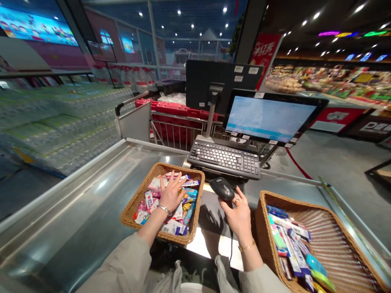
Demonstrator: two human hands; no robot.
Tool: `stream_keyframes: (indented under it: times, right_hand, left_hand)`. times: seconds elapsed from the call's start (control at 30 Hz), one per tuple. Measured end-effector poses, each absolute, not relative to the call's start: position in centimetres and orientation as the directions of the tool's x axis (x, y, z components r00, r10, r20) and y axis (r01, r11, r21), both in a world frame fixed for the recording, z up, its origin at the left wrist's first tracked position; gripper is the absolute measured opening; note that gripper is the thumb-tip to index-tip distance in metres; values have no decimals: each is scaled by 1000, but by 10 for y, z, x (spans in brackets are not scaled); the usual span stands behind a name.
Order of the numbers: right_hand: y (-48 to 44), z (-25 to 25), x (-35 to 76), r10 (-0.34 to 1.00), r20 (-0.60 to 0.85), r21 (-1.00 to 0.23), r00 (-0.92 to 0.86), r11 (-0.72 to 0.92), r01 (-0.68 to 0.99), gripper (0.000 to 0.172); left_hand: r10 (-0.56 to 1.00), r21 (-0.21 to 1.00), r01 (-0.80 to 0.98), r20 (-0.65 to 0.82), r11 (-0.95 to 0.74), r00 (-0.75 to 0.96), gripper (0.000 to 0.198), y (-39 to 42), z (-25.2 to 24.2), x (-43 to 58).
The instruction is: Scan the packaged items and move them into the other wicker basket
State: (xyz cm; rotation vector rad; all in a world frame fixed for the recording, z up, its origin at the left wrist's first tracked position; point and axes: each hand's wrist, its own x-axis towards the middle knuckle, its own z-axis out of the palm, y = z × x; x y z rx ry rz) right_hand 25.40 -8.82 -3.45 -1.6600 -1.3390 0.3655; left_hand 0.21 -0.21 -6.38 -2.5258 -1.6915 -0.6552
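My left hand (171, 193) reaches into a wicker basket (132, 205) full of small packets (179, 226), its fingers spread over the packets and touching them. My right hand (239, 213) is wrapped round a black handheld scanner (222, 188), held above the steel counter between the two baskets. A second wicker basket (332, 238) at the right holds several flat packets (291, 248) along its left side.
A keyboard (225, 158) and a lit till screen (269, 118) stand behind the baskets, with a second monitor's back (198, 83) beyond. The steel counter (73, 219) stretches left. A red shopping cart (174, 122) and stacked water bottles (61, 122) lie further off.
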Motion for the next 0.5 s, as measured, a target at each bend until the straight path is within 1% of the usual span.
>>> stream_keyframes:
  times: [0.2,0.37,0.5]
  right_hand:
    - [-81,-39,237,911,301,-780,282,66,622,23]
    - [-75,-39,220,929,302,-765,214,103,636,25]
    - [-70,-37,206,939,297,-745,170,117,657,25]
  left_hand:
    - [916,192,926,307,-324,257,49,-3,-69,-29]
    - [937,179,941,255,-287,237,48,-4,-70,-53]
    - [944,147,953,242,-265,226,50,0,-70,-74]
